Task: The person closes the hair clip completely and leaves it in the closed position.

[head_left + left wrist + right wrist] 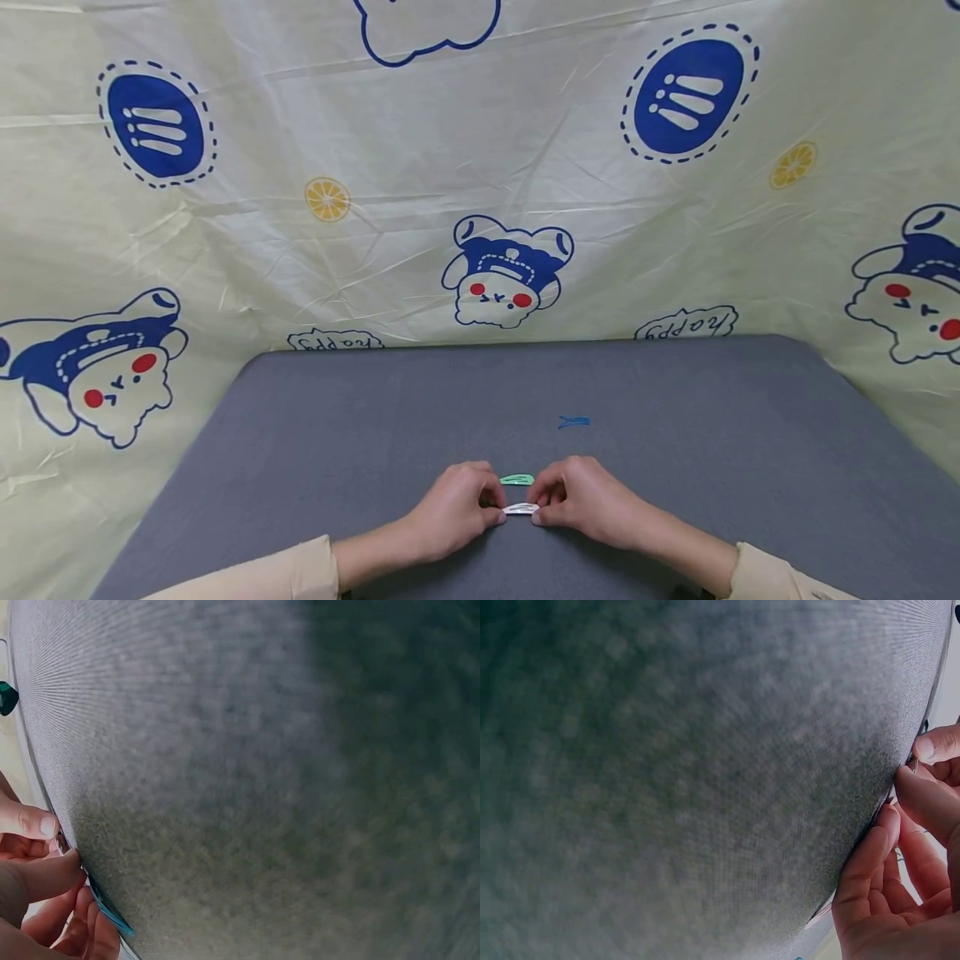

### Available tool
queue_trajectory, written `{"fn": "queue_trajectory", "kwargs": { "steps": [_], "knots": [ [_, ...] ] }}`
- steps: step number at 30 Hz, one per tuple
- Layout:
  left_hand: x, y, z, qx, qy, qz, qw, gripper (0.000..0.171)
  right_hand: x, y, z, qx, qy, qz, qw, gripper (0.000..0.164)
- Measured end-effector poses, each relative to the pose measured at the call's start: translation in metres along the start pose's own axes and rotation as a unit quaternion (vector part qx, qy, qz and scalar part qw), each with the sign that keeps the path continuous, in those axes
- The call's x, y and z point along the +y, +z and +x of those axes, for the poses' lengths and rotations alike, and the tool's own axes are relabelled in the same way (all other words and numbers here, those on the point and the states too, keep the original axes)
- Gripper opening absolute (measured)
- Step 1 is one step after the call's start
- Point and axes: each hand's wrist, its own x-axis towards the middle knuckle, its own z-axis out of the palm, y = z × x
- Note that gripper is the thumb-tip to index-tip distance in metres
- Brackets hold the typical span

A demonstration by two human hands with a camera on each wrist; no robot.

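Note:
A white snap hair clip (521, 508) lies low over the grey table between the two hands. My left hand (459, 507) pinches its left end with thumb and fingers, and my right hand (592, 502) pinches the right end. Just behind it, a green hair clip (517, 479) sits between the curled fingers of both hands; whether they touch it, I cannot tell. Farther back lies a blue hair clip (573, 422), its two parts seemingly spread apart. In the left wrist view a teal clip edge (112, 915) shows beside the fingers.
The grey cloth-covered table (337, 417) spreads around the hands. Behind it hangs a pale printed curtain (405, 275) with blue cartoon figures, which also comes down along both sides.

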Motion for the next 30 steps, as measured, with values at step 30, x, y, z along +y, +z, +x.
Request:
{"fn": "queue_trajectory", "kwargs": {
  "steps": [30],
  "knots": [
    [0.000, -0.032, 0.018, -0.018, 0.013, -0.066, 0.9976, 0.011, -0.011, -0.029, -0.023, 0.038, -0.012, 0.028, 0.999, 0.019]
  ]
}}
